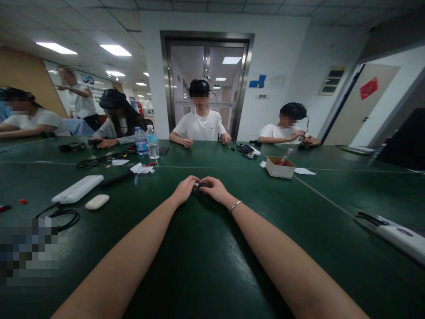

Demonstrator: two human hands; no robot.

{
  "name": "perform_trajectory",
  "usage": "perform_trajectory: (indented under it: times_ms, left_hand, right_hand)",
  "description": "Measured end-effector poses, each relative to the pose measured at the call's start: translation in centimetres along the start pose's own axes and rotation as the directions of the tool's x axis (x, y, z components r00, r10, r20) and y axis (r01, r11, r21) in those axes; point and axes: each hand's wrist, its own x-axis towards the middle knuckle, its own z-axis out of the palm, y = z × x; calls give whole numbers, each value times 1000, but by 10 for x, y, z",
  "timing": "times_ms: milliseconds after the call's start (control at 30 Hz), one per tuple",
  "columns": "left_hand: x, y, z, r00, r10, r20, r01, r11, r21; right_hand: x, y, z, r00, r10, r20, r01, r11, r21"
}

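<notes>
Both my arms reach forward over the green table (pixel 186 266), and my hands meet near its middle. Between them is a small black object with a shiny metal end (pixel 197 184), too small to name. My right hand (pixel 215 189) is closed round its dark part, fingers curled over the top. From the other side, my left hand (pixel 184 190) pinches at the metal end with thumb and fingers. The fingers cover much of the object. A silver bracelet (pixel 235 207) circles my right wrist.
Left lie a white power bank (pixel 78 189), a white oval case (pixel 97 202) and black cables (pixel 99 160). Two water bottles (pixel 152 144) stand beyond. A small open box (pixel 279 167) sits right, a white device (pixel 403 237) at far right. Several people sit around the table.
</notes>
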Motion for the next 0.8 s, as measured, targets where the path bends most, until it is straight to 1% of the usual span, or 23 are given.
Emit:
perform_trajectory:
  times_ms: [67,167,300,433,567,700,800]
  left_hand:
    - [0,1,0,1000,4,7,-4,1000,6]
    - [0,0,1,999,46,-16,-45,999,18]
    - [1,-2,2,1000,11,1,-11,1000,-20]
    - [2,-3,2,998,68,8,-68,998,-18]
    - [2,-3,2,1000,25,16,-24,999,-37]
    - [0,0,2,999,45,-22,-45,999,-12]
    - [-1,4,1,1000,11,-4,-11,999,-35]
  right_hand:
    - [0,0,0,1000,4,0,-4,1000,12]
    - [1,0,1,1000,-6,1,6,1000,23]
    - [2,2,1,1000,5,-6,-5,999,38]
    - [3,4,1,1000,-6,2,6,999,32]
    - [3,4,1,1000,9,2,-9,999,42]
    - [2,3,2,1000,6,2,-6,999,44]
    - [3,3,2,1000,12,-2,-11,999,42]
